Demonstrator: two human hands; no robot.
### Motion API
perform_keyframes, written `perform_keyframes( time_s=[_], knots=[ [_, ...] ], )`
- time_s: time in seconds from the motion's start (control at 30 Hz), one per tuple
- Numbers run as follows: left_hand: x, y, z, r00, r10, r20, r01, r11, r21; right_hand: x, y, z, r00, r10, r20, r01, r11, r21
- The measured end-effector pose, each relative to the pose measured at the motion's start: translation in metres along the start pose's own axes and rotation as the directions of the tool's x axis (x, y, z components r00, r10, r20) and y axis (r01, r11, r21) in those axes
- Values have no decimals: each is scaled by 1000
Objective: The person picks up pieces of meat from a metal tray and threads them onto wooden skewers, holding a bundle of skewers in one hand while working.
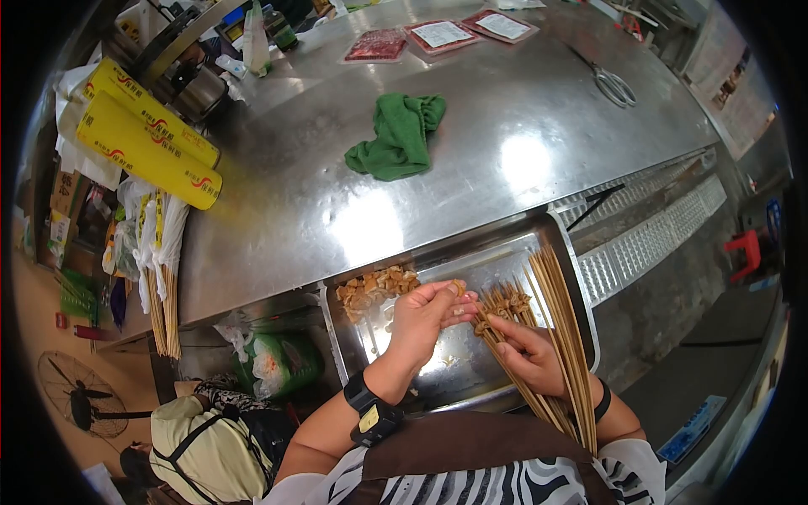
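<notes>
A metal tray (454,389) lies below the table edge, under both my hands. My left hand (425,318) pinches a small brown food piece (457,287) over the middle of the tray. Close to its right, my right hand (528,353) has its fingers closed round a wooden skewer, whose tip is near my left fingertips. Skewers with brown pieces threaded on them (509,303) lie just beyond my right hand. A bundle of long bare skewers (566,328) runs along the tray's right side. Loose brown pieces (370,289) are heaped in the tray's far left corner.
On the steel table (290,202) are a green cloth (400,136), scissors (613,84), meat packs (439,35) and yellow film rolls (151,147). Bagged skewers (160,261) hang at the left. Another person (198,446) is at the lower left, near a fan (80,396).
</notes>
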State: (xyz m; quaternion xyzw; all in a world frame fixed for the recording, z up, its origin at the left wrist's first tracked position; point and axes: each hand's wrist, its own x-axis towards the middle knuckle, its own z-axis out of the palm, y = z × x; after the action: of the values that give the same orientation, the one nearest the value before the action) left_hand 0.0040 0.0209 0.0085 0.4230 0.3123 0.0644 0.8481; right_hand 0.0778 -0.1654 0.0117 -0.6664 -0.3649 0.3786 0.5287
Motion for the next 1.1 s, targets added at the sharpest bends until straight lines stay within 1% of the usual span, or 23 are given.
perform_keyframes(
  time_s=[0.07, 0.1, 0.17, 0.2, 0.27, 0.33, 0.47, 0.6, 0.67, 0.73, 0.77, 0.83, 0.87, 0.9, 0.93, 0.97, 1.03, 1.1],
  knots=[
    [0, 0, 0, 1000, -2, 11, 2, 1000, 2, 0, 1, 1, 1000, -13, -4, 13, 998, 61],
    [0, -1, 1, 1000, 3, 16, -3, 1000, 2, 1, 5, 2, 1000, -12, -5, 12, 998, 62],
    [1, -2, 3, 1000, 7, 22, -8, 1000, 2, 1, 17, 4, 996, -85, -26, 86, 995, 54],
    [1, -2, 4, 1000, 10, 26, -10, 1000, 7, 1, 13, 3, 996, -84, -27, 85, 995, 54],
    [0, -3, 4, 999, 12, 30, -12, 1000, 13, 1, 0, -1, 1000, 12, 29, -15, 995, 102],
    [1, -4, 4, 997, 25, 79, -26, 1000, 11, 2, -5, -1, 999, 19, 29, -22, 994, 109],
    [-1, -2, 7, 998, 29, 62, -29, 1000, 3, 1, 3, 0, 999, 27, 25, -30, 990, 139],
    [-1, -6, 7, 994, 65, 88, -66, 998, 9, 2, 1, 0, 999, 24, 37, -30, 984, 173],
    [-1, -9, 6, 993, 76, 91, -78, 997, 13, 4, 5, 1, 998, -60, 12, 59, 991, 122],
    [0, -12, 5, 980, 163, 116, -170, 984, 46, 4, 7, 1, 998, -61, 9, 59, 990, 128],
    [-1, -13, 6, 980, 163, 116, -170, 984, 47, 4, 7, 1, 998, -61, 7, 60, 989, 133],
    [-2, -16, 7, 956, 264, 128, -281, 948, 151, 4, 8, 0, 998, -68, 3, 67, 989, 132],
    [-2, -18, 7, 956, 264, 128, -282, 948, 151, 3, 8, 0, 997, -75, 0, 74, 989, 130],
    [-1, -22, 6, 939, 313, 145, -336, 926, 173, 3, 6, 0, 997, -75, 0, 74, 989, 130],
    [-1, -24, 6, 918, 361, 164, -389, 901, 194, 3, 1, -1, 999, -38, 1, 37, 989, 145],
    [0, -25, 6, 918, 362, 163, -389, 900, 195, 3, -1, -1, 1000, -1, 3, 0, 987, 159],
    [1, -25, 5, 903, 386, 188, -420, 885, 202, 3, -2, -2, 1000, -4, 6, 2, 986, 169],
    [0, -23, 7, 914, 368, 172, -401, 886, 233, 3, -2, -2, 1000, -6, 10, 4, 984, 178]
  ],
)
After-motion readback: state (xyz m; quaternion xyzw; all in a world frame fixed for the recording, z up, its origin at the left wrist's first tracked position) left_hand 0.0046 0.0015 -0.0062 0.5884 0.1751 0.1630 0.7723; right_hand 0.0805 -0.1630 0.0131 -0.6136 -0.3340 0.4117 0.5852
